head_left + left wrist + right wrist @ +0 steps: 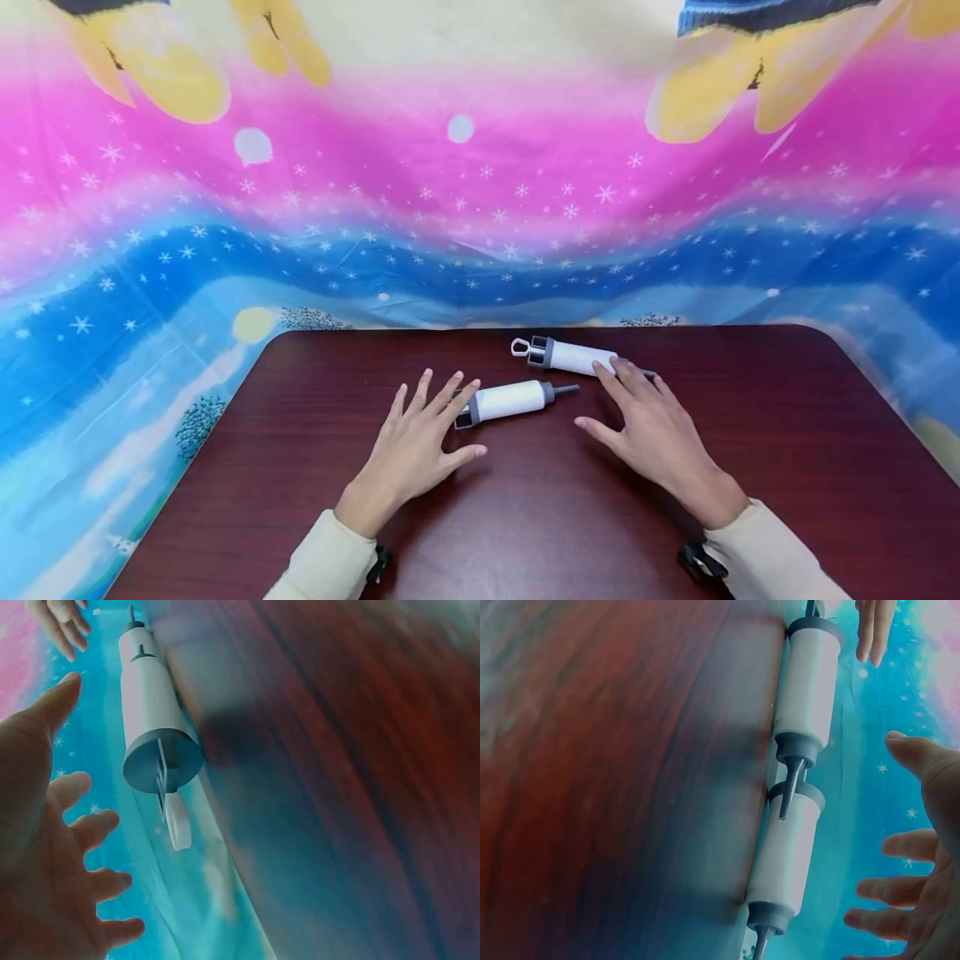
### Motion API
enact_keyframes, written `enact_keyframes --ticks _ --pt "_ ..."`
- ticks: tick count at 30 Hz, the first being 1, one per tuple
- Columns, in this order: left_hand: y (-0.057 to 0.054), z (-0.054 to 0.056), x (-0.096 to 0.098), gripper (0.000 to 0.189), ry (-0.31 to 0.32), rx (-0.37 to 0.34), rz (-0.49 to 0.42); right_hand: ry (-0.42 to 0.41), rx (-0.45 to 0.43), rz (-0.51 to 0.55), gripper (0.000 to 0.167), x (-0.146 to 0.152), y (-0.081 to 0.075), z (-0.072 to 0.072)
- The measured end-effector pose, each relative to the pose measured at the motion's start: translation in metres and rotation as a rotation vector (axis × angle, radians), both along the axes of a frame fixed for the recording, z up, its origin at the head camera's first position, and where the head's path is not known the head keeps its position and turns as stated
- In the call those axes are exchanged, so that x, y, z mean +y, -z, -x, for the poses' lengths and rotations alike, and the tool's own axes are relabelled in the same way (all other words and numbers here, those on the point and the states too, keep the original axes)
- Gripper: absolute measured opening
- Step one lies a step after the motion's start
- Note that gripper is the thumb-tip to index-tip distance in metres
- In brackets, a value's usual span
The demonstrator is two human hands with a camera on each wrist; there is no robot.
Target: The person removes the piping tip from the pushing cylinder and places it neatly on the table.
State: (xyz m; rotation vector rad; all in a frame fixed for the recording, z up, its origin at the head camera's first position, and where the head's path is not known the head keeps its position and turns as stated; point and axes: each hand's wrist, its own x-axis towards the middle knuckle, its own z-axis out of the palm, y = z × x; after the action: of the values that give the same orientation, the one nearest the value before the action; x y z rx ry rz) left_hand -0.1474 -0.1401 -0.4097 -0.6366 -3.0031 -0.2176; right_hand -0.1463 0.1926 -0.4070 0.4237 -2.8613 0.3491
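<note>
Two balloon hand pumps with white barrels, grey end caps and thin grey nozzles lie on the table. The front pump [512, 401] points its nozzle to the right. Behind it, the back pump [583, 357] has a pale loop handle at its left end. Spread fingers of my left hand [408, 454] overlap the front pump's handle end in the head view. My right hand [660, 433] has its fingers extended over the nozzle end of the back pump, partly hiding it. In the wrist views, the left palm [45, 885] and right palm [941, 900] hold nothing.
The dark red-brown wooden table [525, 517] has rounded far corners. Right behind its far edge hangs a printed cloth [480, 208] in pink and blue with snowflakes, which also comes down along both sides. Black bands [701, 562] show at both wrists.
</note>
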Motion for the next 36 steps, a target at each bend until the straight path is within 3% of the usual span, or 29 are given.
enact_keyframes --ticks 15,23,36 --pt "0.001 0.015 -0.001 0.078 0.119 0.068 0.017 -0.168 0.1 0.041 0.076 -0.013 0.009 0.015" --pt "0.002 0.026 0.002 0.073 0.203 0.075 0.009 -0.28 0.077 0.045 0.069 -0.02 0.012 0.028" --pt "0.006 0.046 0.009 0.069 0.282 0.064 -0.084 -0.355 -0.01 0.048 0.062 -0.031 0.012 0.047"
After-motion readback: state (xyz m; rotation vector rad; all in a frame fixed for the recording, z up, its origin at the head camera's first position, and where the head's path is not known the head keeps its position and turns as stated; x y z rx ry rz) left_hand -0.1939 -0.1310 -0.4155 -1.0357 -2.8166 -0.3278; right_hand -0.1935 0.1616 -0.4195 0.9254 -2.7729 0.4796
